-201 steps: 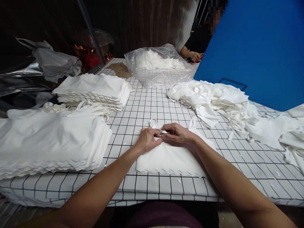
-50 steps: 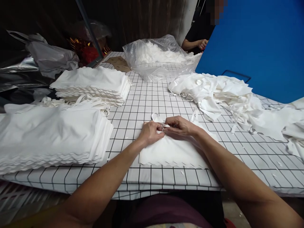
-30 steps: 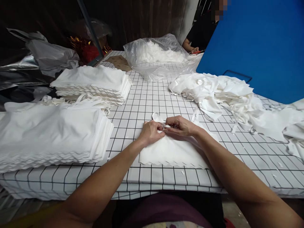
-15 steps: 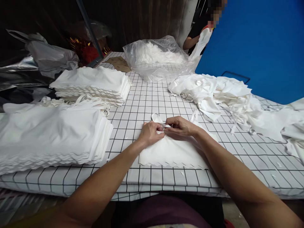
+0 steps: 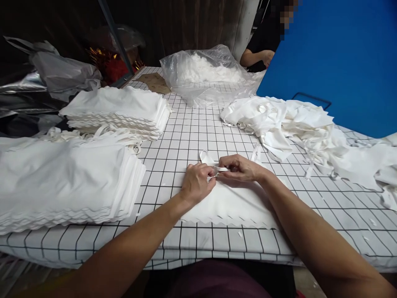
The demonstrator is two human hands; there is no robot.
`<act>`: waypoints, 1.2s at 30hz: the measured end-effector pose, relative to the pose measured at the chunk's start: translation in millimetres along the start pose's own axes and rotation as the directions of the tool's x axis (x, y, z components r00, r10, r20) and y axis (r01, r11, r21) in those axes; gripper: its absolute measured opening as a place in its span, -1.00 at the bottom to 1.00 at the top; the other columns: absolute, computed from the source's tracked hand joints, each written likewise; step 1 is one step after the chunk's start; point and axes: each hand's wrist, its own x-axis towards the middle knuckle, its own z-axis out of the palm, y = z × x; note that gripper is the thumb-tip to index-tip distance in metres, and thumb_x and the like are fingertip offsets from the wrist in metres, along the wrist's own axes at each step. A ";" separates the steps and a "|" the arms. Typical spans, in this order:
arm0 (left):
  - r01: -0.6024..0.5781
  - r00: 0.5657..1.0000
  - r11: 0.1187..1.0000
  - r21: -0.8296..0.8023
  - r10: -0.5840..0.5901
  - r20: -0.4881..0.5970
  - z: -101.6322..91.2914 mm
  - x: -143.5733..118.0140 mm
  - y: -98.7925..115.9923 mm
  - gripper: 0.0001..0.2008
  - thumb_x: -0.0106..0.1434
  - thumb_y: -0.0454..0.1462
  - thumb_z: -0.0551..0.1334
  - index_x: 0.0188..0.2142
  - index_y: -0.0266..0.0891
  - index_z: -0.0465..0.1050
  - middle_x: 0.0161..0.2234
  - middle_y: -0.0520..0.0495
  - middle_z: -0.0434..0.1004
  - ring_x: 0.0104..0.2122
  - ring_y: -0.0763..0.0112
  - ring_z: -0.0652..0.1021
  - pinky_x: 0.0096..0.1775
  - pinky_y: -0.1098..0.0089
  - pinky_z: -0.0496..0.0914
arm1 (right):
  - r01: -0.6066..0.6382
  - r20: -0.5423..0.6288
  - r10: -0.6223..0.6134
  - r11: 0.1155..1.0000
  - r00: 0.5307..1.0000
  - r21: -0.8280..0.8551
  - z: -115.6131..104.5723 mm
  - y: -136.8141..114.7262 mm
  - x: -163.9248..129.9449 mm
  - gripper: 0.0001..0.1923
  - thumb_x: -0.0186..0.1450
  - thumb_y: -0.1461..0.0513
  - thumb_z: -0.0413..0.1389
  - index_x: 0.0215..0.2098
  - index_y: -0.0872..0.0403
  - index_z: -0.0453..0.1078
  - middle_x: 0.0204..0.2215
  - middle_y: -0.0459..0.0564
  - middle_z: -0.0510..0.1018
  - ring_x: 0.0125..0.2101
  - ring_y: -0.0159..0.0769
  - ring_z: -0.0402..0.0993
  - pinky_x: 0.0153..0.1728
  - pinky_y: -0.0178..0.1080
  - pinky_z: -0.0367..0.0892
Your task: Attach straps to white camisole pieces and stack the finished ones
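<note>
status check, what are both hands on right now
Left hand and right hand both pinching the white strap. White fabric piece flat beneath them. Loose fabric heap to the right, apart.

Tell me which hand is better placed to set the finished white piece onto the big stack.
Left, probably: the left hand pinches the strap on the white piece and lies nearer the big stack; the right hand is farther off.

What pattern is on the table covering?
White with a black grid, clearest in the head view.
</note>
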 end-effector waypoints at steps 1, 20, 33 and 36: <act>0.013 1.000 1.000 0.001 -0.013 0.013 -0.8 0.4 1.0 -0.90 0.13 -0.39 0.24 -0.49 -0.23 0.38 -0.43 0.02 0.57 -0.38 0.36 0.51 -0.25 0.30 0.27 | 0.014 -0.016 -0.014 1.000 1.000 0.012 1.3 1.0 0.5 -0.74 0.36 0.07 0.11 -0.28 0.12 0.41 -0.44 -0.09 0.37 -0.46 -0.40 0.23 -0.46 -0.32 0.14; 0.143 0.986 0.989 -0.048 -0.138 0.096 -3.4 4.7 4.9 -0.90 0.09 -0.36 0.26 -0.52 -0.24 0.37 -0.43 -0.04 0.58 -0.40 0.34 0.52 -0.18 0.24 0.35 | 0.034 -0.050 -0.036 0.999 0.998 -0.024 8.3 2.0 2.3 -0.72 0.39 0.08 0.12 -0.21 0.15 0.48 -0.34 -0.03 0.38 -0.48 -0.45 0.19 -0.47 -0.33 0.13; 0.154 0.982 0.987 -0.045 -0.148 0.118 -4.4 6.6 5.0 -0.92 0.07 -0.35 0.24 -0.53 -0.23 0.39 -0.47 -0.03 0.57 -0.45 0.35 0.50 -0.23 0.27 0.37 | 0.093 -0.026 -0.097 0.988 0.995 -0.127 5.5 -5.5 2.7 -0.79 0.41 0.18 0.08 -0.23 0.17 0.45 -0.32 0.00 0.39 -0.43 -0.43 0.29 -0.42 -0.33 0.21; 0.159 0.981 0.986 -0.048 -0.153 0.119 -5.0 6.8 5.8 -0.92 0.08 -0.35 0.25 -0.53 -0.23 0.39 -0.45 -0.04 0.59 -0.44 0.34 0.50 -0.24 0.28 0.36 | 0.100 -0.018 -0.104 0.985 0.994 -0.143 5.8 -6.5 2.8 -0.80 0.40 0.17 0.08 -0.24 0.17 0.43 -0.31 0.01 0.39 -0.44 -0.43 0.29 -0.42 -0.33 0.22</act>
